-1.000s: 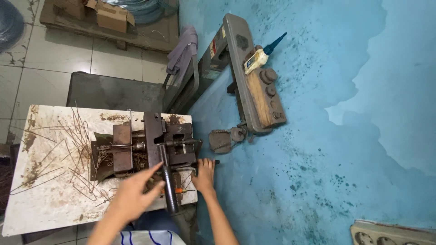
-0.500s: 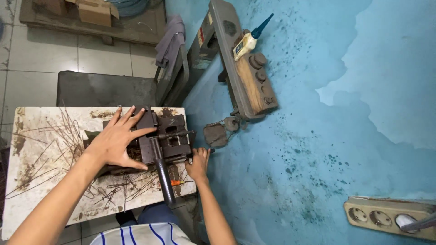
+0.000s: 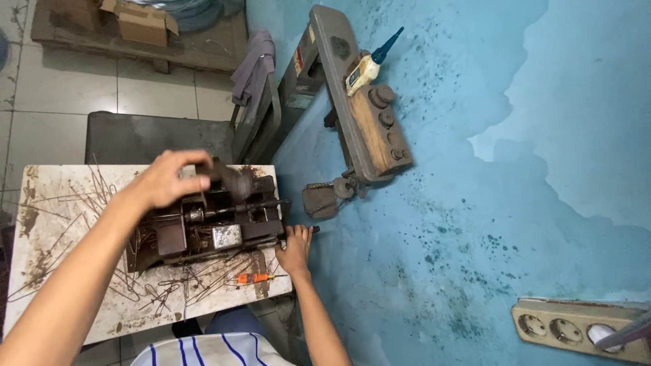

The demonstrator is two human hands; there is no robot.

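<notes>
A dark rusty bench machine (image 3: 210, 227) stands on a stained white worktable (image 3: 54, 271). My left hand (image 3: 169, 177) reaches over its top and is closed around the black knob end of its lever handle (image 3: 230, 179). My right hand (image 3: 295, 249) rests at the table's right edge, its fingers on the small crank at the machine's right end. Thin rusty metal rods (image 3: 68, 224) lie scattered over the tabletop around the machine. A small orange-handled screwdriver (image 3: 254, 278) lies just in front of the machine.
A blue wall (image 3: 488, 203) runs along the right, with a wooden and metal bench device (image 3: 366, 115), a glue bottle (image 3: 363, 68) and a power strip (image 3: 576, 329). Behind the table stand a dark metal stand (image 3: 156, 135), a grey cloth (image 3: 254, 64) and a cardboard box (image 3: 142, 24).
My left hand went from lying flat with spread fingers on the machine to gripping the lever's knob, and the lever now points up and back. The view shifted slightly.
</notes>
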